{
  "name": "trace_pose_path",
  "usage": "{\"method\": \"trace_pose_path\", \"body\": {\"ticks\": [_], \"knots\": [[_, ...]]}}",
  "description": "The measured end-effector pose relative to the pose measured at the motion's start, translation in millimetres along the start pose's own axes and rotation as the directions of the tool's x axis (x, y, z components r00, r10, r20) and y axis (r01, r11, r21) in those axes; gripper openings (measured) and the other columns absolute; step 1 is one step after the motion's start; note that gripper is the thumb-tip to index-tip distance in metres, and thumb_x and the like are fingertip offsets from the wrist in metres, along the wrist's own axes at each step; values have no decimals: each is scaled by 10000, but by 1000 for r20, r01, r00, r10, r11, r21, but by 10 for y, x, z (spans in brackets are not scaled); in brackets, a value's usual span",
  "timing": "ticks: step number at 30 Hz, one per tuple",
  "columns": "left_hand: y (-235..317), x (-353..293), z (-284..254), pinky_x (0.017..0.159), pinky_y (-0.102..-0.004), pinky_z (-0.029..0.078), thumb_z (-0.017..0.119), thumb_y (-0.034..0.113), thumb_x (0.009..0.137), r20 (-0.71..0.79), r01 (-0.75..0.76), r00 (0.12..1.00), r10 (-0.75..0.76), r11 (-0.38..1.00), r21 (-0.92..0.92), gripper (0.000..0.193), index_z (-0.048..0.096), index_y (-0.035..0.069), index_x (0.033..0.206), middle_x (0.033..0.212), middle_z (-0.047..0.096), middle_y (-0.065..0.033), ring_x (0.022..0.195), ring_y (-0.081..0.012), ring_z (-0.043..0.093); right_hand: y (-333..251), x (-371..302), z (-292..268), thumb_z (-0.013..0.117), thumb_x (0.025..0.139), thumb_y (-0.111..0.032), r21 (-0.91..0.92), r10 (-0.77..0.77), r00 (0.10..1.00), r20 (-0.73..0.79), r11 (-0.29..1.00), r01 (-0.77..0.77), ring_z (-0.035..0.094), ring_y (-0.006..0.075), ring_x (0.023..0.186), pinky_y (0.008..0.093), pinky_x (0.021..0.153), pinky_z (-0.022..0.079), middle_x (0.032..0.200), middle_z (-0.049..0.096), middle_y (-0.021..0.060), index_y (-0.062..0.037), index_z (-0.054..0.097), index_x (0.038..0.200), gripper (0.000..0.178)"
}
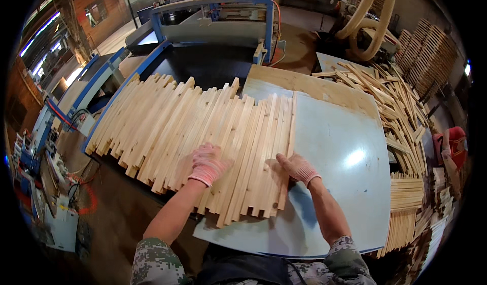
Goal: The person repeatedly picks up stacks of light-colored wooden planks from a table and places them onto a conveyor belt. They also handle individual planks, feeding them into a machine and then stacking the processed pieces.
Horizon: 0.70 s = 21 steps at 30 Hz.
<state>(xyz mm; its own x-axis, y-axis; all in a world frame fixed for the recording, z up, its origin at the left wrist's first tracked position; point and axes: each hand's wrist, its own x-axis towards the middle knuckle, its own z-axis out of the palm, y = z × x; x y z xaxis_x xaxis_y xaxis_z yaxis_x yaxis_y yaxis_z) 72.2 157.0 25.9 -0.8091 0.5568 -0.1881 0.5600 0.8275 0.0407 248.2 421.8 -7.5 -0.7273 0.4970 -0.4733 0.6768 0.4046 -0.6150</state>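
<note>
A wide row of pale wooden strips (167, 125) lies side by side, running from the black conveyor belt (203, 64) at the left onto a light blue-white tabletop (337, 183). Their ends are uneven. My left hand (209, 164), in a pinkish work glove, rests on top of the strips near the middle, its fingers stretched out and spread. At the right edge of the row is my right hand (298, 168), gloved as well. Its fingers reach over the outermost strips and its thumb side lies against them; the grip on any single strip cannot be made out.
Beyond the strips stands a blue-framed machine (213, 28) over the belt. A loose heap of wooden sticks (390, 97) lies at the right, with neatly stacked strips (406, 193) nearer. Thick beige hoses (373, 26) hang at the back right. A red object (456, 145) sits far right.
</note>
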Motion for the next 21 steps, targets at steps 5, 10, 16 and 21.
{"method": "trace_pose_path", "body": {"ticks": [5, 10, 16, 21], "knots": [[-102, 149, -88, 1120, -474, 509, 710, 671, 877, 50, -93, 994, 97, 993, -69, 846, 625, 42, 1437, 1430, 635, -200, 1344, -341, 620, 4, -272, 254, 549, 1027, -642, -95, -14, 956, -292, 995, -14, 687, 479, 1216, 522, 1064, 521, 1256, 740, 297, -31, 586, 1468, 754], [-187, 462, -104, 1158, -462, 495, 755, 629, 852, 266, 55, 964, 18, 964, -261, 856, 615, 54, 1470, 1525, 611, -195, 1398, -339, 605, -52, -409, 588, 591, 1012, -620, 40, 116, 899, -421, 993, -109, 640, 481, 1286, 530, 1081, 503, 1344, 694, 309, -12, 551, 1475, 766], [-92, 297, 173, 1157, -443, 503, 761, 598, 852, 261, -103, 944, 203, 930, -352, 870, 570, 61, 1508, 1546, 599, -194, 1410, -343, 599, -33, -828, 672, 640, 992, -596, 15, 219, 815, -537, 968, -250, 630, 478, 1282, 549, 1077, 493, 1338, 678, 296, 14, 548, 1390, 733], [182, -36, 326, 1169, -444, 491, 756, 599, 868, 246, -215, 897, 367, 849, -483, 837, 579, 52, 1477, 1554, 586, -199, 1427, -364, 580, 551, -1069, 647, 632, 989, -630, -39, 274, 700, -660, 917, -396, 622, 479, 1303, 532, 1101, 498, 1394, 653, 297, -8, 457, 1546, 853]]}}
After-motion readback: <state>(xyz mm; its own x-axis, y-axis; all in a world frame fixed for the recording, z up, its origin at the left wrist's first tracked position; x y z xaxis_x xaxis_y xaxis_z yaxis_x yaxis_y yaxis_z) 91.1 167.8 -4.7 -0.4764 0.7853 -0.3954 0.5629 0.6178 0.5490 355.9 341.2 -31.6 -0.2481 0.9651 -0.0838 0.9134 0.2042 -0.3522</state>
